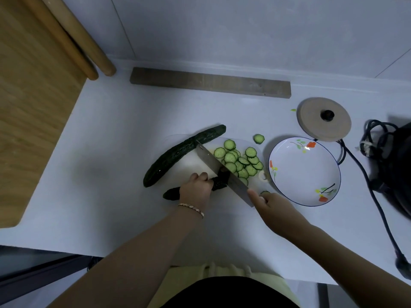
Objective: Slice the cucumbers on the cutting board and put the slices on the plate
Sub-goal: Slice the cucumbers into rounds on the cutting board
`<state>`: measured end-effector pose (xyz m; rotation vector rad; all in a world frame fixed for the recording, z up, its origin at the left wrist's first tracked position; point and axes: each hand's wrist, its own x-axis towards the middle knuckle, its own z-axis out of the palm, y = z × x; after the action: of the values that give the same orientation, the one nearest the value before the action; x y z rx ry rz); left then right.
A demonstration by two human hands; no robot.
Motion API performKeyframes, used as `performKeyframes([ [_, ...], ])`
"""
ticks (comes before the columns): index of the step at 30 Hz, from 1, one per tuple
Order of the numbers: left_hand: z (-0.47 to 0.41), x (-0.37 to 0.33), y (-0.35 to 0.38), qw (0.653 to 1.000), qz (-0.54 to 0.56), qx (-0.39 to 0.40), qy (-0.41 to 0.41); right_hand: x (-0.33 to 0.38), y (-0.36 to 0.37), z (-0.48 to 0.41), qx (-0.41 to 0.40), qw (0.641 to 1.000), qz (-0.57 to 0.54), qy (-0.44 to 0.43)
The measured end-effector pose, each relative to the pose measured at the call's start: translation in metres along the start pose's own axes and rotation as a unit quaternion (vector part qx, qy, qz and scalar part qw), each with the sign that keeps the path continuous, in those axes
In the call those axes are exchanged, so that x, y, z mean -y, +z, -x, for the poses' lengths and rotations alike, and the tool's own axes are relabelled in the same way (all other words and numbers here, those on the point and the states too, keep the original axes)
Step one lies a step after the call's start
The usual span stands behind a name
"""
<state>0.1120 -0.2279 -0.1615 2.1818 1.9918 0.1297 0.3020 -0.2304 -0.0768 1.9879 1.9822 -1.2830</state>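
Left hand [195,185] grips the half-cut cucumber [171,194] on the cutting board [191,168]; right hand [271,203] clasps the cleaver [211,160] mid-cut. Many slices [241,162] lie piled on the board, the plate [304,174] holds none, and a second cucumber [180,155] waits whole.

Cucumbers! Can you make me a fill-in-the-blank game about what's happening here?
1. The left hand holds down the ____ being sliced.
2. The right hand grips the ____.
3. The flowered plate has ____ slices on it yet.
4. The slices are piled on the white cutting ____.

Missing words: cucumber; knife; no; board.
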Motion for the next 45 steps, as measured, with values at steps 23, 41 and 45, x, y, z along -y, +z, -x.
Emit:
performKeyframes([
  [23,0.003,0.001,0.0,1.0,0.005,-0.018,-0.004,-0.011,0.014,-0.009,0.015,0.993,-0.111,0.037],
  [41,0.002,0.002,0.002,1.0,-0.005,-0.001,0.013,-0.006,0.01,0.004,-0.011,0.999,0.028,-0.014],
  [45,0.001,0.0,0.0,1.0,-0.002,-0.015,0.011,-0.009,0.022,-0.004,-0.008,1.0,0.023,-0.005],
])
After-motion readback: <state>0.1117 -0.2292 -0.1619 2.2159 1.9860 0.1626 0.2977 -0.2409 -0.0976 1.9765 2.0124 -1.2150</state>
